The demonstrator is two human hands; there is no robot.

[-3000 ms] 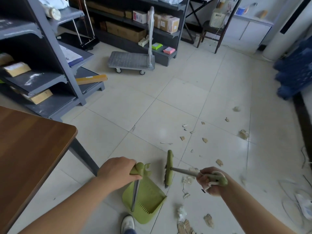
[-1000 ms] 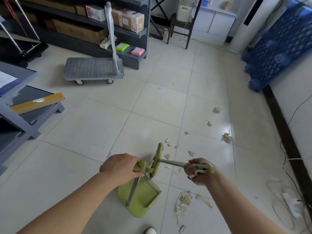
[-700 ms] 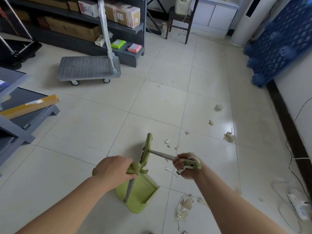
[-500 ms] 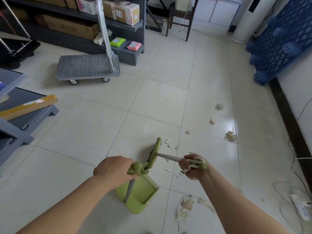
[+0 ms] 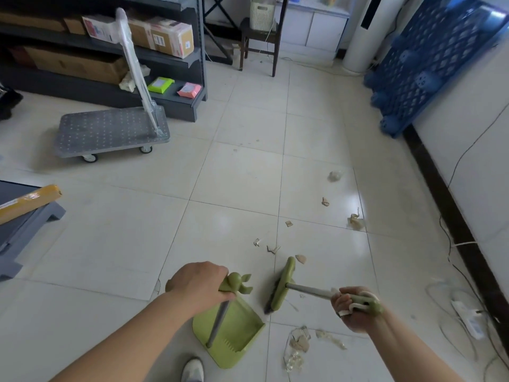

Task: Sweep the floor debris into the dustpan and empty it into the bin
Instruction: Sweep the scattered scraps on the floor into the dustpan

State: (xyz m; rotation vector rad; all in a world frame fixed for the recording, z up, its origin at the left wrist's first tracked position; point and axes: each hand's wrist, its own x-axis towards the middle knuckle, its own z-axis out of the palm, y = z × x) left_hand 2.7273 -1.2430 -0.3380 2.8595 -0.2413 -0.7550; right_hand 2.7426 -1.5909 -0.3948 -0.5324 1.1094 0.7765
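Observation:
My left hand [image 5: 197,282] grips the top of the green dustpan's handle; the dustpan [image 5: 230,333] stands on the tiled floor just in front of my shoe. My right hand [image 5: 351,307] holds the handle of the green broom [image 5: 282,285], whose head rests on the floor just right of the pan's mouth. Scraps of cardboard and paper debris [image 5: 272,248] lie beyond the broom head. More debris [image 5: 298,344] with clear plastic lies below the broom, and crumpled bits [image 5: 355,220] sit farther right. No bin is identifiable.
A grey platform trolley [image 5: 110,132] stands at the left before dark shelving [image 5: 110,53] with boxes. A chair [image 5: 259,37] holds a white basket. Blue pallets [image 5: 429,56] lean on the right wall. Cables and a power strip [image 5: 468,321] lie along the right skirting.
The broom head has swung to the right, away from the dustpan handle. The view has shifted slightly; the dustpan stays in place under my left hand.

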